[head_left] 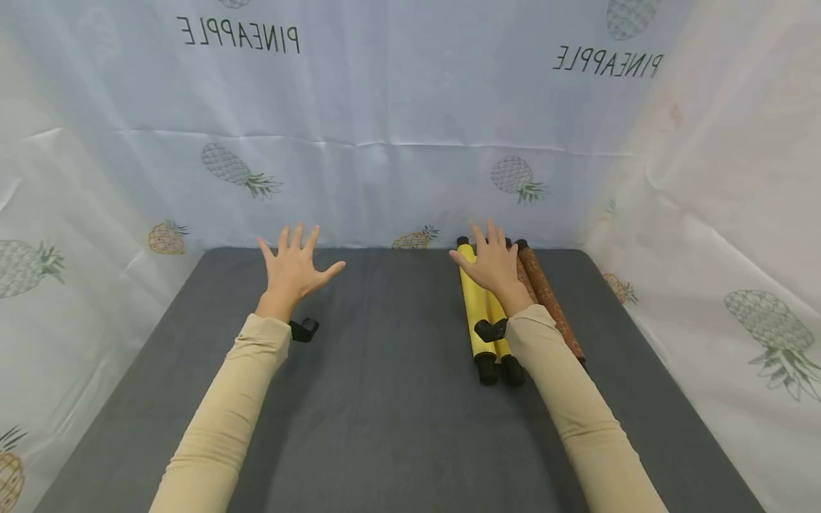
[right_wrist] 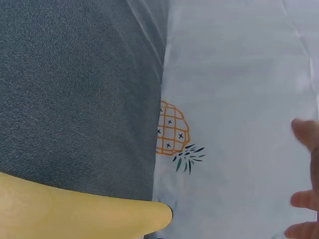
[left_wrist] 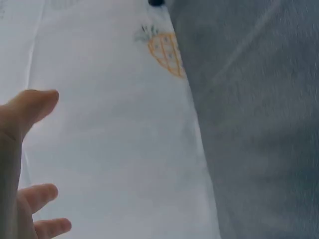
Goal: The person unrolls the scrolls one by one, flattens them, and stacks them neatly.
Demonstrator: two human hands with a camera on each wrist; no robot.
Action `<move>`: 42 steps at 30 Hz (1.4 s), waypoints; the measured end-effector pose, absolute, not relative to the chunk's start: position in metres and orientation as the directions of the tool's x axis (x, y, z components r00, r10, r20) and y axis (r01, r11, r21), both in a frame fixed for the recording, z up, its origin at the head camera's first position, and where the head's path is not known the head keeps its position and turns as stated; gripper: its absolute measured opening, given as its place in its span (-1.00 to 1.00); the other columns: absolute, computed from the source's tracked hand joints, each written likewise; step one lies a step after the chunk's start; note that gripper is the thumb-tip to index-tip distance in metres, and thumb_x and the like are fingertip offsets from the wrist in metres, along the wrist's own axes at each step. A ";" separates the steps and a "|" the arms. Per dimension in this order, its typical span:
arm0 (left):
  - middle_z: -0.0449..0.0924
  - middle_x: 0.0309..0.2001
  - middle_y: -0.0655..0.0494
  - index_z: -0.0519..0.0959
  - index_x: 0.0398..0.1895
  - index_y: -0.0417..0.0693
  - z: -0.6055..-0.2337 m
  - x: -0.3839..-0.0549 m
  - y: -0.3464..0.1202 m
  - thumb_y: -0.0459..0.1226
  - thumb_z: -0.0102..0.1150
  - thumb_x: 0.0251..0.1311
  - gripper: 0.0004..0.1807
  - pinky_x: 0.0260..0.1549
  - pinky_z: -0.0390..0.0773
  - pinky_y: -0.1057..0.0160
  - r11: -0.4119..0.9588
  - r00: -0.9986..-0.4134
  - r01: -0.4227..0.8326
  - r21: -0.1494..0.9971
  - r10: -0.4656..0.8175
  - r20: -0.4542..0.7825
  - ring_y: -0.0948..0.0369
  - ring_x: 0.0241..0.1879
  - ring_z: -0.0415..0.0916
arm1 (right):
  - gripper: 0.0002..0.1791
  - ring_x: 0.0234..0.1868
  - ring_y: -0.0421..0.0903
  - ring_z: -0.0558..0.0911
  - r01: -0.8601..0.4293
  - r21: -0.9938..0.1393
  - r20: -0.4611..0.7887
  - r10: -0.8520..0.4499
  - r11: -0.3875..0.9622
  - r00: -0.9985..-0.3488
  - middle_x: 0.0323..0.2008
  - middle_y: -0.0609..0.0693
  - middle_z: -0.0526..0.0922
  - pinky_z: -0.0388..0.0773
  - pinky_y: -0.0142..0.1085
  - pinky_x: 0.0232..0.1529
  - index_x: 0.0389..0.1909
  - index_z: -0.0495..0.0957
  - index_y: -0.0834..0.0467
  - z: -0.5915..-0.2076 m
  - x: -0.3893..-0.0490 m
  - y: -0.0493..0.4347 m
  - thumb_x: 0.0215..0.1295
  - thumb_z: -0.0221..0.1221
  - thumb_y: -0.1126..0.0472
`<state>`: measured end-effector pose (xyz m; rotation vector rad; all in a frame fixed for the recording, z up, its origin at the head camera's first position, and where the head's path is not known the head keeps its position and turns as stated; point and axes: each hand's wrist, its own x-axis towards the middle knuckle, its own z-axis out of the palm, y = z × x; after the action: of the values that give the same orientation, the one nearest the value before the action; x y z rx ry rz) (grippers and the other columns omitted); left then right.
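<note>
My left hand (head_left: 290, 271) is held up over the far left part of the table, fingers straight and spread, with nothing in it. The left wrist view shows its thumb and two fingertips against the white curtain. My right hand (head_left: 492, 267), likewise spread and holding nothing, overlaps a group of long rolls at the far right in the head view. Two are yellow rolls (head_left: 473, 299) with black end caps, lying side by side. Beside them lie brown patterned rolls (head_left: 550, 298) with dark ends, partly hidden by my right hand and sleeve. One yellow roll (right_wrist: 79, 211) crosses the bottom of the right wrist view.
A dark grey cloth covers the table (head_left: 385, 399). White curtain (head_left: 385, 192) printed with pineapples hangs behind its back edge and along both sides. A black wrist strap mount (head_left: 305, 330) sits by the left cuff, another mount (head_left: 490, 330) by the right.
</note>
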<state>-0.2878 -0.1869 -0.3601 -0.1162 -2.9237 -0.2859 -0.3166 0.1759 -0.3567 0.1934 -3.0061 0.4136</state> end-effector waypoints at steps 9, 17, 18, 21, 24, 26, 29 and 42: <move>0.27 0.39 -0.19 0.15 0.47 -0.09 -0.363 -0.273 -0.162 -0.02 0.03 0.36 -0.30 0.37 0.08 -0.31 0.954 -0.949 0.219 0.204 0.159 0.272 -0.15 0.40 0.18 | -0.25 0.48 0.35 0.09 -0.220 -0.362 0.132 -0.184 0.906 -0.974 0.51 0.33 -0.05 0.21 0.23 0.37 0.44 0.12 0.26 -0.367 -0.311 0.190 0.42 -0.01 -0.13; 0.50 0.24 -0.17 0.47 0.25 -0.12 -0.372 -0.255 -0.132 -0.14 0.13 0.31 -0.52 0.14 0.50 -0.09 0.893 -0.929 0.325 0.311 0.239 0.283 -0.12 0.22 0.46 | -0.36 0.34 0.30 0.34 -0.221 -0.532 0.127 -0.181 0.817 -0.975 0.34 0.36 0.32 0.36 0.13 0.29 0.35 0.24 0.37 -0.379 -0.297 0.210 0.41 0.06 0.05; 0.50 0.24 -0.16 0.48 0.24 -0.11 -0.374 -0.252 -0.129 -0.14 0.12 0.31 -0.53 0.11 0.51 -0.09 0.881 -0.932 0.330 0.339 0.245 0.268 -0.12 0.21 0.47 | -0.37 0.32 0.30 0.37 -0.215 -0.547 0.125 -0.175 0.809 -0.977 0.33 0.37 0.34 0.39 0.13 0.27 0.34 0.24 0.38 -0.381 -0.295 0.212 0.41 0.07 0.06; 0.52 0.23 -0.14 0.49 0.23 -0.09 -0.378 -0.247 -0.120 -0.15 0.09 0.34 -0.56 0.11 0.52 -0.09 0.814 -0.944 0.329 0.479 0.261 0.203 -0.10 0.21 0.48 | -0.38 0.25 0.29 0.46 -0.186 -0.570 0.106 -0.152 0.800 -0.983 0.28 0.37 0.41 0.49 0.09 0.17 0.32 0.27 0.37 -0.388 -0.290 0.221 0.38 0.11 0.08; 0.56 0.19 -0.14 0.49 0.21 -0.13 -0.385 -0.243 -0.113 -0.18 0.05 0.36 -0.59 0.12 0.51 -0.07 0.704 -0.942 0.322 0.633 0.303 0.143 -0.08 0.18 0.51 | -0.39 0.19 0.29 0.52 -0.153 -0.582 0.073 -0.136 0.798 -0.988 0.22 0.38 0.47 0.54 0.08 0.10 0.30 0.31 0.38 -0.393 -0.285 0.229 0.36 0.14 0.11; 0.58 0.16 -0.16 0.50 0.20 -0.16 -0.391 -0.241 -0.109 -0.20 0.03 0.38 -0.61 0.13 0.51 -0.05 0.615 -0.937 0.297 0.730 0.335 0.100 -0.07 0.16 0.52 | -0.40 0.16 0.28 0.54 -0.107 -0.602 0.029 -0.112 0.792 -0.993 0.18 0.38 0.51 0.55 0.07 0.08 0.28 0.34 0.39 -0.395 -0.282 0.236 0.35 0.15 0.10; 0.57 0.14 -0.23 0.48 0.20 -0.22 -0.401 -0.240 -0.100 -0.20 0.00 0.40 -0.60 0.12 0.53 -0.04 0.476 -0.919 0.225 0.850 0.393 0.023 -0.10 0.13 0.55 | -0.39 0.15 0.30 0.54 -0.018 -0.665 -0.065 -0.083 0.747 -0.994 0.17 0.43 0.49 0.57 0.03 0.07 0.28 0.32 0.43 -0.396 -0.275 0.246 0.37 0.13 0.11; 0.58 0.11 -0.32 0.42 0.22 -0.38 -0.444 -0.222 -0.034 -0.25 0.01 0.38 -0.55 0.04 0.62 0.13 0.214 -0.796 -0.179 0.960 0.542 -0.269 -0.05 0.07 0.62 | -0.28 0.21 0.24 0.54 0.314 -0.790 -0.378 -0.014 0.527 -0.926 0.24 0.48 0.40 0.64 -0.19 0.03 0.34 0.17 0.50 -0.415 -0.248 0.273 0.43 0.04 0.02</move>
<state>-0.2222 -0.0336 -0.4442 -0.4910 -2.8219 -2.4002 -0.2480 0.2734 -0.4146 -0.3105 -3.0313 1.6931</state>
